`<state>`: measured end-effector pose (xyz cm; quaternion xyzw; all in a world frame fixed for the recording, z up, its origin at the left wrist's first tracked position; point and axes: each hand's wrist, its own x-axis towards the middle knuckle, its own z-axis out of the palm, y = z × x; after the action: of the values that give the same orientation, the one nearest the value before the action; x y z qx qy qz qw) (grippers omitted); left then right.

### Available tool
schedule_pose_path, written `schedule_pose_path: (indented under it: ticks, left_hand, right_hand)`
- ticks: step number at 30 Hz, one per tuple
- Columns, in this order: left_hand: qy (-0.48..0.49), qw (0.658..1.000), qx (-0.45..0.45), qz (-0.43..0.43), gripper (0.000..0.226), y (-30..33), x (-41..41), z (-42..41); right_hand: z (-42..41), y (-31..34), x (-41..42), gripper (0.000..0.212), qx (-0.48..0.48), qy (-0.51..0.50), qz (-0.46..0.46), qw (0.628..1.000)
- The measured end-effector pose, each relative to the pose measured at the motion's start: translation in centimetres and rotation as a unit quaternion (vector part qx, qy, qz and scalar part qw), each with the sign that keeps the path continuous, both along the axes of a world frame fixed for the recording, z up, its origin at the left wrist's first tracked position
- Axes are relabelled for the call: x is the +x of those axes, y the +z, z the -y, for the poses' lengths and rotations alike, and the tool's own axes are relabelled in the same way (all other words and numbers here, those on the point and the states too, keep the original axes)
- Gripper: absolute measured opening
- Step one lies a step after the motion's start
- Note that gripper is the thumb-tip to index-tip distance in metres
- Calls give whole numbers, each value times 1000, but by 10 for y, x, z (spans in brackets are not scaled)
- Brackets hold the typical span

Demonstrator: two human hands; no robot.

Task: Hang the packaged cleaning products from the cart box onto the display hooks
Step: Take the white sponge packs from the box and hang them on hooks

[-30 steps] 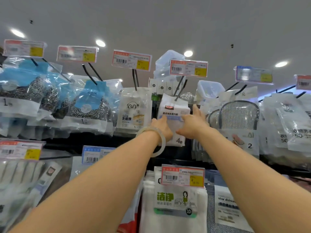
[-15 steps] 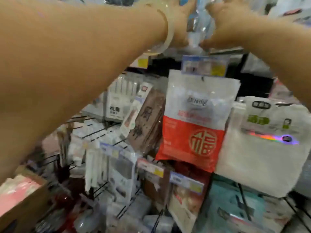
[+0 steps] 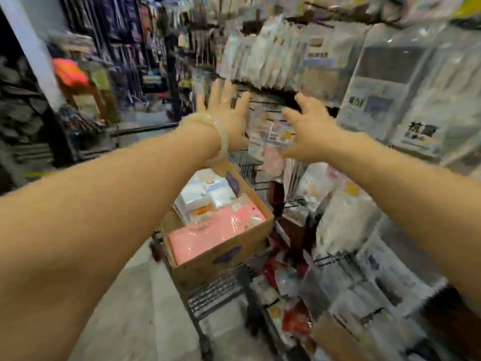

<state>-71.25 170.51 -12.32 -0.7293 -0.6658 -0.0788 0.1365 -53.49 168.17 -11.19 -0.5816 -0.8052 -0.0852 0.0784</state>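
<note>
Two empty hands, left hand (image 3: 224, 118) and right hand (image 3: 309, 134), above cart box (image 3: 221, 254).

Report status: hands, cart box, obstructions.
Both hands empty: left hand open, right hand open. Cardboard box on cart, packages inside. Nothing blocking the box.

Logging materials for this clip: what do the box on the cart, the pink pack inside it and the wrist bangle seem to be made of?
Box: brown matte cardboard, judging by its flat panels and raw top edge. Pink pack: likely cloth or sponge under glossy clear film, given the shiny wrinkles. Bangle: pale, translucent, smooth; jade, glass or resin, blur leaves it open.
</note>
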Motion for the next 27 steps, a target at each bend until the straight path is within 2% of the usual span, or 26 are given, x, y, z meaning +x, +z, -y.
schedule_pose_path:
  ticks: [5,8,15,18,21,22,24,27]
  left_hand:
    - [107,983,-142,41,95,-125,-97,-69]
    - [115,974,-188,59,93,-189,-132,-115]
    - [146,931,-305,134,93,-294,-181,-195]
    - [156,916,-300,215,93,-321,-194,-221]
    - [181,901,-234,317,92,-343,-201,-241]
    - [193,888,-208,363,95,-350,-202,-247]
    - [212,840,-157,474,103,-366,-204,-259]
    - [242,730,-129,626,106,-380,-207,-270]
  right_hand:
    - [-83,-118,-66,79,-141,27,-7,990]
    - [-147,-172,-100,84,-186,36,6,982]
    - [-261,-270,-175,76,-270,28,-5,962]
    - [-295,-304,-189,83,-295,5,-18,955]
    - [-321,-330,-193,91,-312,-24,-56,948]
    - [-328,-338,-192,94,-319,-38,-68,945]
    - [-338,-353,-190,97,-341,-73,-101,932]
    - [-341,-369,-191,102,-342,-109,-137,923]
